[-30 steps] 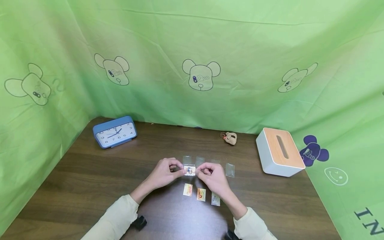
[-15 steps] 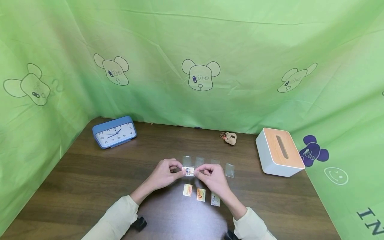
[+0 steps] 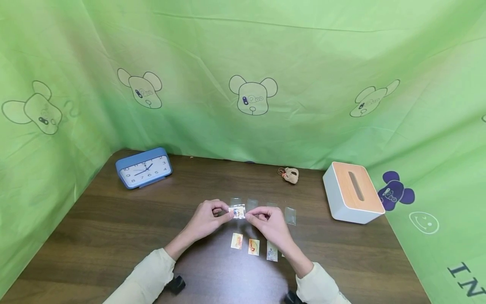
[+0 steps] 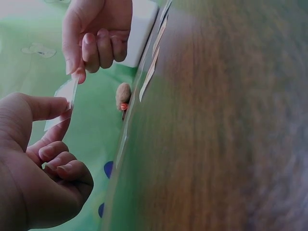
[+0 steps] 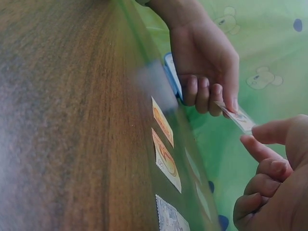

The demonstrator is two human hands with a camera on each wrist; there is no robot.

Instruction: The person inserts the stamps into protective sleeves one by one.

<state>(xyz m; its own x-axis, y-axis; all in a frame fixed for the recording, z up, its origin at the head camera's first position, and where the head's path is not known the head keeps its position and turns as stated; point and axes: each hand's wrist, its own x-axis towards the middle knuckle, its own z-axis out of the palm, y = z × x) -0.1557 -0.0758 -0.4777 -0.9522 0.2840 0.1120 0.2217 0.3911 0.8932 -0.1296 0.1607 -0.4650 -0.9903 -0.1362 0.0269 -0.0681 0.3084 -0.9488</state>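
Observation:
A small postage stamp in a clear sleeve [image 3: 237, 212] is held above the table between both hands. My left hand [image 3: 206, 219] pinches its left end between thumb and forefinger. At the opposite end, the thumb and forefinger of my right hand [image 3: 269, 226] pinch the sleeve's edge; the other fingers are curled in. The left wrist view shows the sleeve [image 4: 62, 103] tilted between the two hands. Nearer the person lie an orange-and-yellow stamp [image 3: 237, 241], a second orange stamp [image 3: 254, 247] and a grey stamp [image 3: 272, 251]. My right wrist partly covers another pale piece.
Several clear sleeves lie in a row beyond the hands, the rightmost sleeve [image 3: 290, 215] fully visible. A blue clock [image 3: 144, 168] stands at back left, a small plush keychain [image 3: 290, 175] at the back, and a tissue box [image 3: 354, 192] at right. Green cloth [image 3: 250, 139] surrounds the table.
Both hands keep their pinch on the sleeved stamp. It has shifted slightly left and a little away from the person. A sliver of a pale piece now shows beside the right wrist.

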